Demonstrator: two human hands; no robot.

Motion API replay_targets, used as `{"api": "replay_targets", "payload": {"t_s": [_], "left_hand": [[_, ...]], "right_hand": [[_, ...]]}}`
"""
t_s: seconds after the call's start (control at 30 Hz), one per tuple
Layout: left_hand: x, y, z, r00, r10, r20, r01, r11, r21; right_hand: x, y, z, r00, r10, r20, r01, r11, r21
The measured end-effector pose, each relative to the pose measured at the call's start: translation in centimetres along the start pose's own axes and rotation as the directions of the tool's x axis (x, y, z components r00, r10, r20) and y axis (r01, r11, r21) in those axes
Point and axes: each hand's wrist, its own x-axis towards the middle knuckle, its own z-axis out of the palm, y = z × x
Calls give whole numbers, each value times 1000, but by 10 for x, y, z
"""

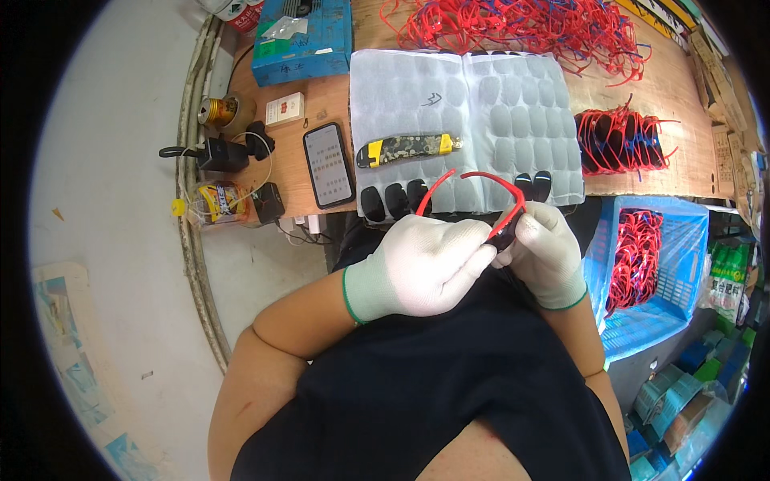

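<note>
Both my hands wear white knit gloves with green cuffs. Between them I hold a pair of red-framed glasses (pixel 508 187) in front of my chest, temples pointing away from me. My left hand (pixel 433 263) pinches the frame's front from the left. My right hand (pixel 549 250) is closed round its right end. A dark lens shows at the frame's front; the rest is hidden by my fingers. Just beyond lie dark loose lenses (pixel 396 201) at the near edge of a white sheet (pixel 417 100), with rows of ovals showing through it. A yellow-and-black knife handle (pixel 409 149) rests on the sheet.
A tangled heap of red and blue frames (pixel 521 24) lies at the back. A row of assembled glasses (pixel 622 143) sits right, above a blue crate (pixel 674 264) holding more. Left are a phone (pixel 329 164), a small box (pixel 285 109), chargers (pixel 223 155) and a blue metal box (pixel 303 44).
</note>
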Motion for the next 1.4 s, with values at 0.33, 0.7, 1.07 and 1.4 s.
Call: {"api": "replay_targets", "payload": {"t_s": [0.33, 0.7, 1.07, 1.4], "left_hand": [[3, 14, -11, 960, -256, 111, 279, 882, -381], [1, 20, 2, 985, -174, 6, 173, 975, -136], [-4, 23, 2, 995, 64, -72, -58, 995, 81], [-9, 17, -25, 998, -5, 63, -2, 995, 104]], "right_hand": [[-13, -8, 22, 984, -173, 45, 172, 985, 30], [-20, -22, 37, 995, -82, -51, 58, 931, -360], [-22, -8, 32, 995, -102, 10, 95, 882, -462], [-9, 3, 39, 934, -357, 6, 305, 788, -535]]}}
